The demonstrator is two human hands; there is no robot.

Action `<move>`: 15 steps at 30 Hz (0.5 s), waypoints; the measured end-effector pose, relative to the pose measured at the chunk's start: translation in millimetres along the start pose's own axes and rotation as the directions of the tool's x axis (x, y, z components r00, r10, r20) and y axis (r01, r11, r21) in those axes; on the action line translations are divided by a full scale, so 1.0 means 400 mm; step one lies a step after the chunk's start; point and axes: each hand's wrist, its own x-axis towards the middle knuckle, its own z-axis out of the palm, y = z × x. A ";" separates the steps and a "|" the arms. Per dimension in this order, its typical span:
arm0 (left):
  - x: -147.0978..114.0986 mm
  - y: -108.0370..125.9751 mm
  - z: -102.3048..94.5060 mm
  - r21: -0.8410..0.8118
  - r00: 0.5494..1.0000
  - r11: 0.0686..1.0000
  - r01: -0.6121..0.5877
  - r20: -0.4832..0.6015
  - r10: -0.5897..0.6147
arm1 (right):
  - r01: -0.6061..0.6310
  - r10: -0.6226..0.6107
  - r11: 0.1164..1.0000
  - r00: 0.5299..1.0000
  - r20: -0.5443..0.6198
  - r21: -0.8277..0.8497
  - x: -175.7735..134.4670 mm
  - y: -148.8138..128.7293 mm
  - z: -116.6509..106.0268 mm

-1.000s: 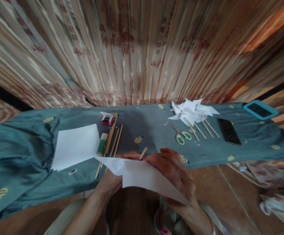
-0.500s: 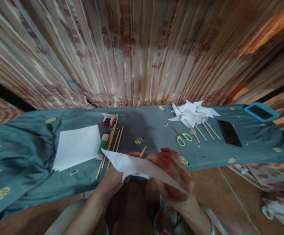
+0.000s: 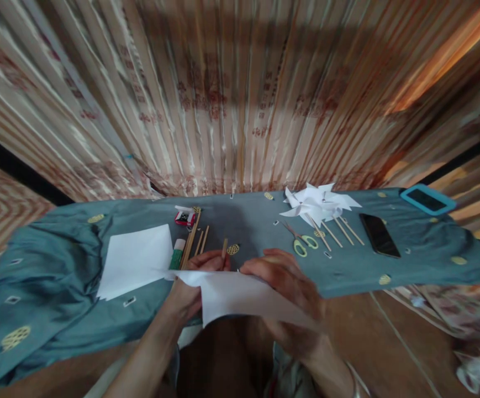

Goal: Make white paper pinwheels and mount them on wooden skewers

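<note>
Over the table's near edge, a white paper pinwheel (image 3: 240,293) with folded blades spans both hands. My left hand (image 3: 198,276) is closed round a wooden stick (image 3: 225,247), whose tip pokes up above the fingers; the paper hides part of this hand. My right hand (image 3: 283,290) grips the pinwheel's right side, its fingers curled behind and over the paper. Whether the stick touches the pinwheel I cannot tell, as the paper covers that spot. Several finished pinwheels (image 3: 316,202) on sticks lie in a group at the back right.
White paper sheets (image 3: 136,257) lie left, beside a green glue stick (image 3: 177,254) and loose wooden sticks (image 3: 190,243). A small red box (image 3: 185,216) sits behind them. Scissors (image 3: 301,243), a black phone (image 3: 379,235) and a blue-framed device (image 3: 428,199) are on the right of the cloth-covered table (image 3: 248,221).
The pinwheel has turned in my hands, its paper now flatter and facing me more. The stick has shifted left and stands more upright. The whole view has tilted slightly upward.
</note>
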 end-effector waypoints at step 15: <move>0.075 0.050 0.004 0.063 0.983 0.983 -0.172 -0.049 0.175 | -0.542 0.511 0.705 0.835 0.204 0.457 0.049 0.122 0.122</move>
